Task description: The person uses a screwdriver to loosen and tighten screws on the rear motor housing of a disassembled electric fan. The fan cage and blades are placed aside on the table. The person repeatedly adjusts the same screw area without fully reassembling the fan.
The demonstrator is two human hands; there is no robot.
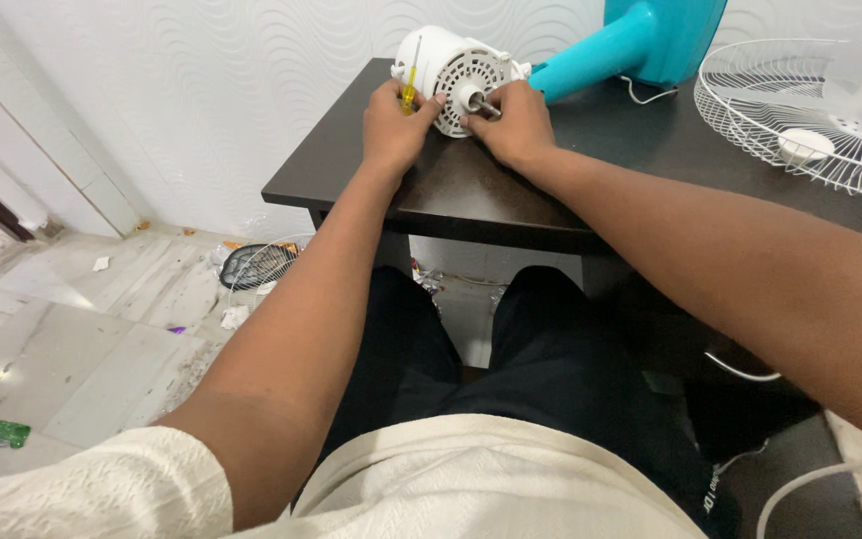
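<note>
Nearest the tabletop point(471, 205) edge, both hands brace the white fan motor housing point(451, 65). The left hand point(396, 125) has fingers clamped on a yellow screwdriver point(410, 88) against the housing's left side; keep it square. The right hand point(516, 125) apparently pinches the motor shaft point(481, 103). Beyond the housing lies the blue fan stand point(641, 40).

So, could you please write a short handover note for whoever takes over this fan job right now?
Left hand: holds a yellow-handled screwdriver against the white motor housing.
Right hand: fingers at the motor shaft, steadying the housing's front.
Things: the motor lies on its side on the dark table, joined to the blue stand; the white wire guard lies to the right.
Done: guard is off.
Left: the motor housing looks still closed.
</note>
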